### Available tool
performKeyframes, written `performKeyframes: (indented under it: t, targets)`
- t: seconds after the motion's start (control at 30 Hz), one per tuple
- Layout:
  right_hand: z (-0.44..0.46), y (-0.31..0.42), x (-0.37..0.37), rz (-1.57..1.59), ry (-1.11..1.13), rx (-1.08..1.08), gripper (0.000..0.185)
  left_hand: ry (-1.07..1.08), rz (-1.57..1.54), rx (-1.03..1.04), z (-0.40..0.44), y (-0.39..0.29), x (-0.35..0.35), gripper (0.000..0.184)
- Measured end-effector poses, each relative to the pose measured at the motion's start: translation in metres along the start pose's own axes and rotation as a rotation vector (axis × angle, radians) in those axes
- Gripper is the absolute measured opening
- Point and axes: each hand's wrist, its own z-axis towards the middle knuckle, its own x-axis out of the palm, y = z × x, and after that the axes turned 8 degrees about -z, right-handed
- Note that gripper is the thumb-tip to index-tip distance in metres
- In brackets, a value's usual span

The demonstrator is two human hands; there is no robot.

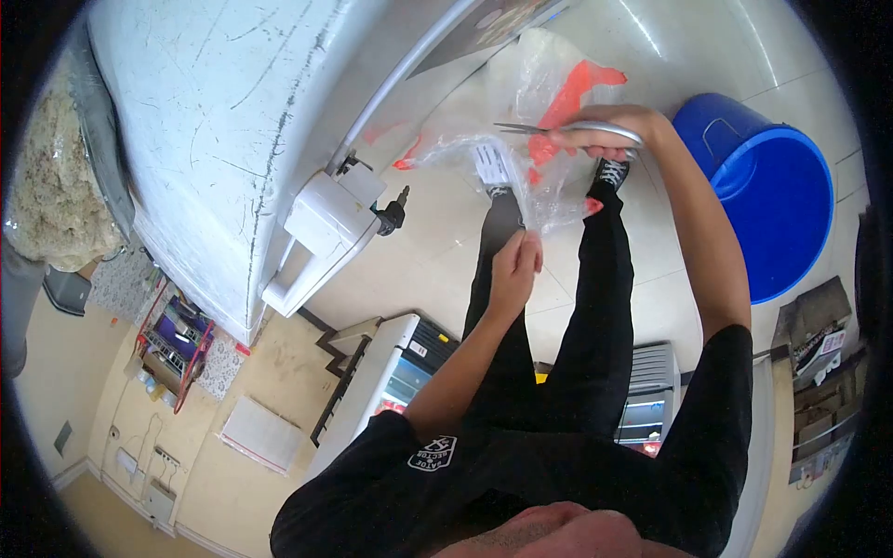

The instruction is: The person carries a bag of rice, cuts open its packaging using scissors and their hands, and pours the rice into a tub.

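A clear plastic bag (549, 191) with red-orange edges and a white printed label (490, 165) hangs crumpled in front of my legs. My left hand (514, 272) is closed in a pinch on its lower edge. Farther forward, my right hand (614, 128) grips a pair of scissors (523, 128). The handles are around my fingers and the blades point left, over the bag. Whether the blades touch the plastic, I cannot tell. My right fingers are close against the bag's red-orange part, and some of them are hidden behind the handles.
A blue bucket (791, 200) stands to the right. On the left is a large scratched white appliance (214, 112) with a latch (326, 219) and a key (394, 212) in it. Display coolers (395, 372) are behind my legs. A red-rimmed basket (177, 339) sits at lower left.
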Motion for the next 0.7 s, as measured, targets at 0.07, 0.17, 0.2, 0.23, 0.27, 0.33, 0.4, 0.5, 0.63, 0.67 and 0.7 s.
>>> performKeyframes:
  t: [0.07,0.17,0.2,0.23,0.27,0.33,0.4,0.5,0.63,0.67,0.7]
  targets:
    - [-0.018,-0.011,0.002,0.062,0.068,-0.013,0.075,-0.016,-0.045,-0.033,-0.009,0.004,-0.010,0.028]
    - [-0.035,-0.008,0.024,-0.085,-0.052,0.141,0.089,-0.139,0.005,-0.077,0.011,-0.010,-0.026,0.029]
    - [-0.039,-0.003,0.034,-0.149,-0.104,0.184,0.092,-0.205,0.031,-0.072,0.028,-0.022,-0.030,0.031]
    - [-0.039,-0.001,0.046,-0.221,-0.190,0.166,0.089,-0.224,0.017,-0.082,0.048,-0.037,-0.032,0.033]
    - [-0.037,-0.004,0.049,-0.257,-0.193,0.092,0.087,-0.245,0.005,-0.091,0.070,-0.046,-0.033,0.038]
    - [-0.034,-0.008,0.054,-0.329,-0.187,-0.057,0.083,-0.285,0.265,-0.039,0.110,-0.042,-0.029,0.045]
    - [-0.044,0.003,0.052,-0.384,-0.169,0.000,0.084,-0.194,0.396,-0.019,0.112,-0.054,-0.026,0.048]
    - [-0.057,0.003,0.054,-0.370,-0.163,0.082,0.092,-0.134,0.406,0.002,0.106,-0.040,-0.035,0.042]
    - [-0.062,0.016,0.049,-0.384,-0.242,0.078,0.084,-0.139,0.047,-0.078,0.090,-0.027,-0.060,0.034]
    - [-0.059,0.019,0.047,-0.386,-0.262,0.079,0.085,-0.141,0.032,-0.067,0.088,-0.030,-0.059,0.032]
    - [-0.047,0.017,0.047,-0.416,-0.266,0.070,0.091,-0.141,0.017,-0.058,0.086,-0.035,-0.056,0.031]
